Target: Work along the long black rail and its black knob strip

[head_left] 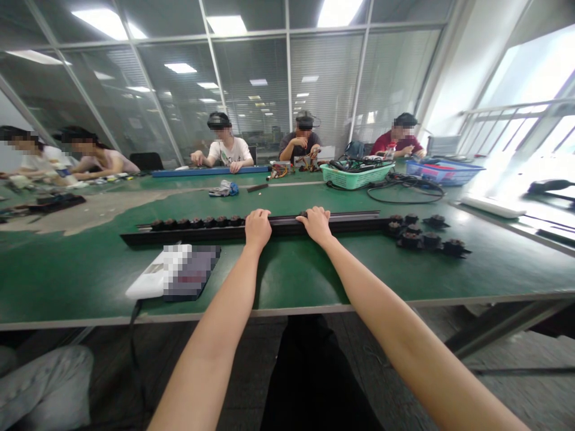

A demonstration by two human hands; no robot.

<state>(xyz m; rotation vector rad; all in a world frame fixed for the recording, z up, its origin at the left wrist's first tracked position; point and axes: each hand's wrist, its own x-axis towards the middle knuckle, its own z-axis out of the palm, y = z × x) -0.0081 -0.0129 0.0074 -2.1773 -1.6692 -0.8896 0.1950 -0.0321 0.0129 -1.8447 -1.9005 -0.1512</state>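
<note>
A long black rail (pixel 287 226) lies across the green table in front of me. Several small black parts (pixel 195 223) sit in a row along its left half. My left hand (pixel 258 228) is closed over the rail, just right of that row. Further right, my right hand (pixel 316 224) rests at the rail with its fingers closed. A small dark part (pixel 303 214) shows between its thumb and fingers, mostly hidden. Loose black parts (pixel 411 239) of a like kind lie on the table by the rail's right end.
A white and dark pouch-like item (pixel 155 272) lies near the front edge, beside a cable. Across the table are a green basket (pixel 357 175) of cables, a blue basket (pixel 449 172), a crumpled cloth (pixel 223 189) and a long blue bar (pixel 211 172). Several people sit opposite.
</note>
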